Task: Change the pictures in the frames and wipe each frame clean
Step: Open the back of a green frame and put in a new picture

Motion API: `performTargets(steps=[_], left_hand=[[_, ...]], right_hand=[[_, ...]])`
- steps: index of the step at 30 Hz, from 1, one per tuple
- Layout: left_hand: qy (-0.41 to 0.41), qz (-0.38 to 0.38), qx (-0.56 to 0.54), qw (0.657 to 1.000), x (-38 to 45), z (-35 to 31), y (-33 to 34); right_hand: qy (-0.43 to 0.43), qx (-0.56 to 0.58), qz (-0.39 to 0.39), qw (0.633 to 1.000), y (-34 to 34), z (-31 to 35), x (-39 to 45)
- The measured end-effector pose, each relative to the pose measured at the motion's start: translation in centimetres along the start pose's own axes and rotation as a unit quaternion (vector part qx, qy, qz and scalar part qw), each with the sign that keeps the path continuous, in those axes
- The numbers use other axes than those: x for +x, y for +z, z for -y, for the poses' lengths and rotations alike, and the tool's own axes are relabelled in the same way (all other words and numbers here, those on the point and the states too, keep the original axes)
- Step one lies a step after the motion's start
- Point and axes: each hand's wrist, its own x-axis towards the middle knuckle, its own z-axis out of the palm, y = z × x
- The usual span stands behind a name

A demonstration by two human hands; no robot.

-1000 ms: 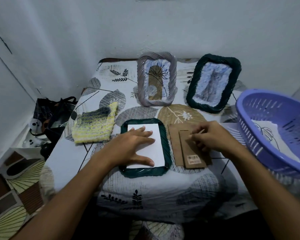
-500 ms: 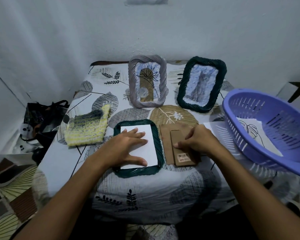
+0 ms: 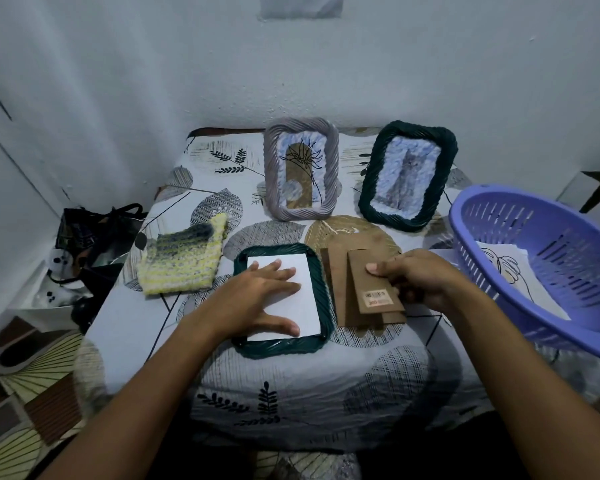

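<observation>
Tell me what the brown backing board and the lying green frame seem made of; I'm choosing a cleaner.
The backing board looks like matte brown fibreboard or stiff card: flat, dull, with a barcode sticker. The green frame looks like glossy moulded plastic or glazed ceramic with a twisted rope pattern, given the highlights on its ridges; which one is unclear.

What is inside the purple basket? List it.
Inside the purple basket lies a white paper sheet with a black line drawing of a leaf. Whether more sheets lie beneath it cannot be seen, and the near wall hides the basket's lower part.
</observation>
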Motion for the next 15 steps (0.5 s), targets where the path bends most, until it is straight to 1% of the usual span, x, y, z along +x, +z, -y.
performTargets(steps=[3, 6, 10, 13, 15], left_hand=[[0.000, 0.000, 0.004, 1.000, 0.0, 0.0, 0.0], [-0.001, -0.003, 0.005, 1.000, -0.1, -0.1, 0.1], [-0.005, -0.001, 0.006, 1.000, -0.1, -0.1, -0.1], [-0.011, 0.001, -0.002, 1.000, -0.3, -0.3, -0.4], [-0.013, -0.012, -0.029, 0.999, -0.5, -0.3, -0.5]], right_hand=[[0.003, 0.058, 0.014, 0.998, -0.3, 0.4, 0.1], [0.005, 0.101, 0.048, 0.994, -0.4, 0.9, -0.3], [-0.004, 0.124, 0.081, 0.989, -0.4, 1.5, -0.6], [-0.011, 0.136, 0.088, 0.987, -0.3, 1.9, -0.8], [-0.012, 0.149, 0.089, 0.985, -0.1, 2.2, -0.9]])
